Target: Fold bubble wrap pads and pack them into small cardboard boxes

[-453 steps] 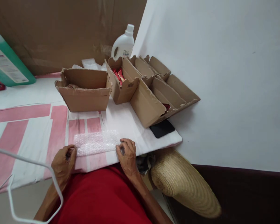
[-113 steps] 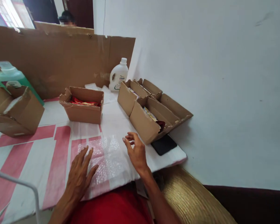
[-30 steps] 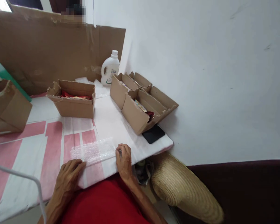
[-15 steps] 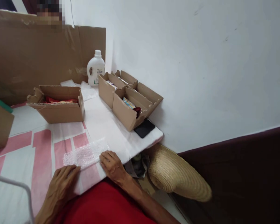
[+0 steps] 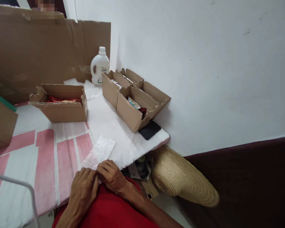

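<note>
Hands met at the bottom centre of the head-camera frame, where the left hand (image 5: 84,188) and the right hand (image 5: 111,175) came together with curled fingers pinching the near end of a folded bubble wrap strip (image 5: 99,152). That strip lay on the pink-and-white table cover (image 5: 45,158), angled up and to the right from the fingers toward the frame's middle. Above it to the left stood an open cardboard box (image 5: 61,104) with red packets inside; to the right of that, a cluster of brown cardboard trays (image 5: 133,101) sat against the white wall, with a black phone (image 5: 149,129) flat on the cover just beside their near corner. Behind the trays, a white plastic bottle (image 5: 99,66) stood upright before a tall cardboard sheet (image 5: 38,53). Lower right, off the table edge, rested a straw hat (image 5: 182,177).
</note>
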The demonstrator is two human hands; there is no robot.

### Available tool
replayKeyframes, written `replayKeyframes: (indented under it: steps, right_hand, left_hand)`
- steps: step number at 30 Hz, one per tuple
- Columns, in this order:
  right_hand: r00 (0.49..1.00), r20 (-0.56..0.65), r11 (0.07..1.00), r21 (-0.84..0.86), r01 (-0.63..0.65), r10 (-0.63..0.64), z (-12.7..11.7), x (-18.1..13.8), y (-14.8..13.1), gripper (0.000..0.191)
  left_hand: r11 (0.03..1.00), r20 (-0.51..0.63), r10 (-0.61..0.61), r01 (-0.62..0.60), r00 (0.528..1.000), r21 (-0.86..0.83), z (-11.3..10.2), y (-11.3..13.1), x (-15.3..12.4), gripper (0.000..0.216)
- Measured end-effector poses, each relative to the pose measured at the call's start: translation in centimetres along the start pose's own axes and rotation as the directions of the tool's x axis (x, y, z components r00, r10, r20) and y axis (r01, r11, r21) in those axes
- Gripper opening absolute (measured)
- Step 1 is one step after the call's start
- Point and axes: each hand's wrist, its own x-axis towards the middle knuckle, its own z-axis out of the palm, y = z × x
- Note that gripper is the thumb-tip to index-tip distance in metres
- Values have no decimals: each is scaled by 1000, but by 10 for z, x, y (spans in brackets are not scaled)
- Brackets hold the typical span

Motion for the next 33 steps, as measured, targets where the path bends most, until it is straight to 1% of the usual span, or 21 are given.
replayKeyframes:
  steps: [1, 4, 5, 8, 10, 11, 12, 14, 16, 17, 22, 26, 28, 29, 30, 31, 32, 33]
  right_hand:
    - [1000, -25, 999, 43, -7, 8, -5, -5, 2, 15]
    - [993, -74, 976, 207, -73, 90, -16, -18, 5, 15]
    - [988, -79, 959, 261, -107, 131, -18, -21, 6, 14]
    - [971, -55, 905, 377, -195, 232, -23, -26, 6, 14]
    - [967, -37, 887, 409, -214, 250, -24, -25, 6, 15]
    - [967, -32, 884, 414, -219, 255, -25, -25, 5, 15]
    - [964, -33, 881, 415, -226, 262, -26, -23, 5, 15]
    - [953, -58, 882, 399, -250, 297, -28, -20, 3, 13]
    - [931, -106, 889, 353, -293, 349, -30, -17, 1, 10]
    - [918, -130, 892, 322, -319, 375, -30, -15, 0, 10]
    - [857, -209, 881, 159, -446, 471, -22, -9, -5, 16]
    - [837, -270, 878, 103, -466, 476, -11, -8, -6, 19]
    - [832, -281, 877, 94, -472, 478, -9, -7, -5, 20]
    - [829, -284, 874, 91, -476, 481, -8, -7, -4, 21]
    - [826, -287, 872, 89, -482, 485, -7, -6, -4, 21]
    - [823, -290, 870, 89, -486, 489, -7, -5, -4, 21]
    - [822, -290, 869, 90, -486, 490, -7, -4, -4, 21]
    - [824, -288, 870, 90, -485, 489, -7, -4, -4, 20]
  left_hand:
    - [999, 9, 23, -23, 1000, -42, -1, -1, -2, 8]
    - [992, 27, 99, -96, 995, -84, -7, -16, -11, 39]
    - [989, 38, 128, -125, 991, -78, -8, -24, -14, 45]
    - [975, 66, 209, -203, 976, -89, -8, -44, -22, 44]
    - [965, 45, 226, -217, 973, -144, -4, -53, -23, 38]
    - [960, 24, 214, -206, 977, -188, -1, -55, -23, 35]
    - [955, 6, 176, -169, 984, -245, 1, -56, -21, 31]
    - [934, -10, 32, -34, 999, -355, 6, -55, -17, 22]
    - [907, 9, -125, 118, 992, -405, 10, -52, -11, 21]
    - [897, 20, -181, 173, 983, -406, 12, -51, -7, 24]
    - [884, 36, -330, 322, 943, -340, 21, -43, 9, 30]
    - [876, 6, -411, 396, 912, -276, 30, -39, 14, 37]
    - [873, -30, -432, 410, 901, -264, 30, -36, 14, 42]
    - [879, -72, -431, 400, 900, -261, 29, -34, 14, 45]
    - [894, -139, -414, 374, 900, -246, 26, -31, 13, 48]
    - [919, -221, -378, 334, 899, -211, 23, -29, 12, 51]
    - [949, -296, -310, 274, 904, -157, 20, -27, 11, 52]
    - [977, -342, -212, 192, 916, -92, 17, -25, 9, 51]
